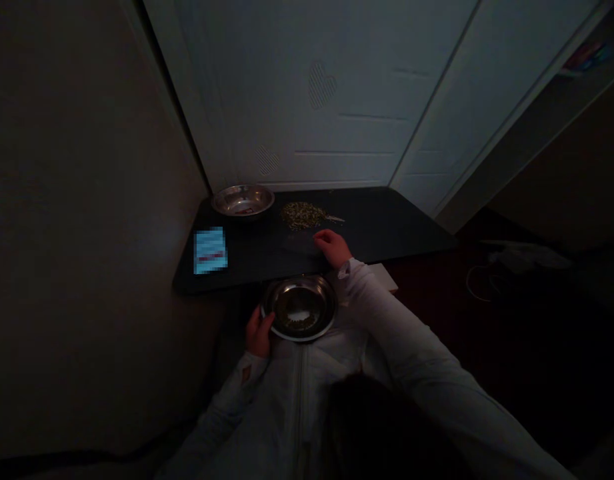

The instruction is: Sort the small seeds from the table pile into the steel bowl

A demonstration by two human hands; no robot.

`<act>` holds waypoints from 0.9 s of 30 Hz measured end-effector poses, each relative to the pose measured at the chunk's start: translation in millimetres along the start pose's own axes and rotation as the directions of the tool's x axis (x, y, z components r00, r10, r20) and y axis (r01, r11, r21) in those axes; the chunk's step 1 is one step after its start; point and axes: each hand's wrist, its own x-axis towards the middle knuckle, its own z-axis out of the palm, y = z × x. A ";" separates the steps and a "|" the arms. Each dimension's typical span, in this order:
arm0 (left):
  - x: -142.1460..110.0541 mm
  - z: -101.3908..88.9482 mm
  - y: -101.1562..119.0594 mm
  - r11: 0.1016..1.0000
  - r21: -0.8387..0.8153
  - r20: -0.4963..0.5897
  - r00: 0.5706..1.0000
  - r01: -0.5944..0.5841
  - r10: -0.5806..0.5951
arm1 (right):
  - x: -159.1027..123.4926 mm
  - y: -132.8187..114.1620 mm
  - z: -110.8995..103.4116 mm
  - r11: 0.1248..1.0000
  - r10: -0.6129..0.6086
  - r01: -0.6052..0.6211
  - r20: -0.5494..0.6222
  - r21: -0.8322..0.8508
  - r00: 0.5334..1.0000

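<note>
My left hand (pixel 259 333) grips the left rim of a shiny metal bowl (pixel 331 310), thumb over the edge. The bowl sits in front of my body, just below the table's near edge, with some small greenish grains (pixel 303 323) in its bottom. Over the dark table (pixel 377 230) is my right hand (pixel 333 247), its fingers drawn together and pointing left; whatever they hold, if anything, is too small to make out. Just beyond it lies a heap of small greenish-brown grains (pixel 303 215), with a thin pale pointed thing (pixel 335 219) at its right side.
A second metal bowl (pixel 244 212) stands at the table's far left. Nearer the left edge lies a blurred light-blue item (pixel 210 251). A white panel with heart patterns (pixel 321 85) rises behind the table. Beneath my right forearm a pale flat object (pixel 384 277) shows.
</note>
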 end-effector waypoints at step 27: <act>3.6 -5.3 2.2 1.000 -0.011 -0.055 0.998 -0.019 0.018 | -10.9 -19.3 13.0 0.990 -0.012 0.073 0.445 -0.121 0.896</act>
